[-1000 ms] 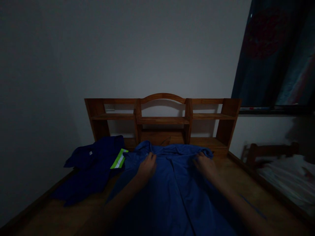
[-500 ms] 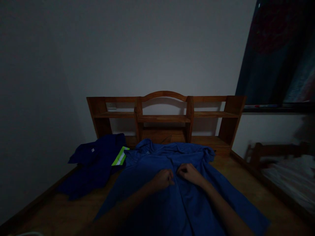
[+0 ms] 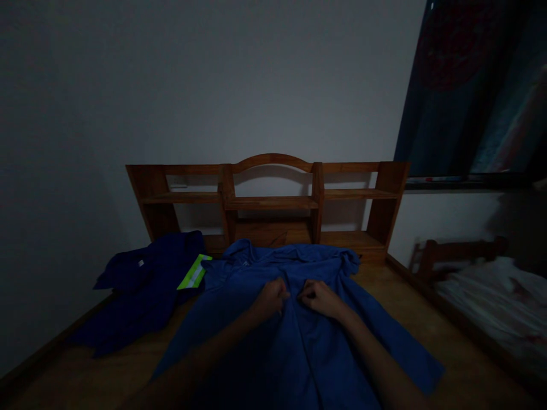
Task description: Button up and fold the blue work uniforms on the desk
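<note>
A blue long garment, like a work jacket (image 3: 239, 319), lies spread flat with its collar end toward the wooden headboard. A front seam runs down its middle. My left hand (image 3: 272, 297) is closed in a pinch on the cloth just left of that seam, below the collar. Opposite it, my right hand (image 3: 319, 297) pinches the cloth right of the seam, thumb and forefinger together. A short gap separates the two hands. The dim light hides exactly which edge the fingertips grip.
At the left lies a crumpled dark blue garment (image 3: 141, 285) with a yellow-green reflective band (image 3: 194, 273). The wooden headboard shelf (image 3: 273, 202) stands against the wall. White bedding (image 3: 499, 296) lies low at the right, beneath a dark window (image 3: 465, 97).
The view has turned slightly right, so everything sits further left. Both hands have moved a little up the garment toward the collar, still pinched.
</note>
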`<action>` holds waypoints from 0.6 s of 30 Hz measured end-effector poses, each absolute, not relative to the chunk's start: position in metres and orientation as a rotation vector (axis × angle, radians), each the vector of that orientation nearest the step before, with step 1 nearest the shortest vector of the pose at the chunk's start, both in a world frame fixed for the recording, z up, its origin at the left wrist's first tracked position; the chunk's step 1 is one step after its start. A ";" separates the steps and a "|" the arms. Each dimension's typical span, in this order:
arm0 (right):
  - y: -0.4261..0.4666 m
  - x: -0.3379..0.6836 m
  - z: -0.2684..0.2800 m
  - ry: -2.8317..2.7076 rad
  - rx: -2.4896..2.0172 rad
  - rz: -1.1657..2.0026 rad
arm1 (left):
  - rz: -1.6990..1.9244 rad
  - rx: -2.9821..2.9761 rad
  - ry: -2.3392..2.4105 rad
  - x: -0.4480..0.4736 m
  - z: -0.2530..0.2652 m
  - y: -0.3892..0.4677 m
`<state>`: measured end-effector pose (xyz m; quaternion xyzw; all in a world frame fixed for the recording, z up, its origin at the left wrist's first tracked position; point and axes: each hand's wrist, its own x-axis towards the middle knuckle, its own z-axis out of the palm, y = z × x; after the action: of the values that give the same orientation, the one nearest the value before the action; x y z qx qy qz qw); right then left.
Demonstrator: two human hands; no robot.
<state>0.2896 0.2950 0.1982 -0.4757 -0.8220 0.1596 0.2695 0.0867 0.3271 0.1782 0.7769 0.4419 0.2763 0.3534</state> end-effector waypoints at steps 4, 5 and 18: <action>0.294 0.290 0.195 -2.271 -1.333 0.346 | 0.833 1.900 1.101 0.087 0.166 0.340; 0.293 0.290 0.194 -2.284 -1.335 0.318 | 0.826 1.893 1.102 0.086 0.162 0.341; 0.313 0.290 0.183 -2.010 -1.102 0.821 | 0.825 1.684 0.782 0.086 0.154 0.321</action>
<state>0.2898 0.3131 0.1830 -0.4245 -0.7745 0.3165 0.3461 0.0865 0.3214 0.1543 0.7045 0.3273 0.3452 0.5267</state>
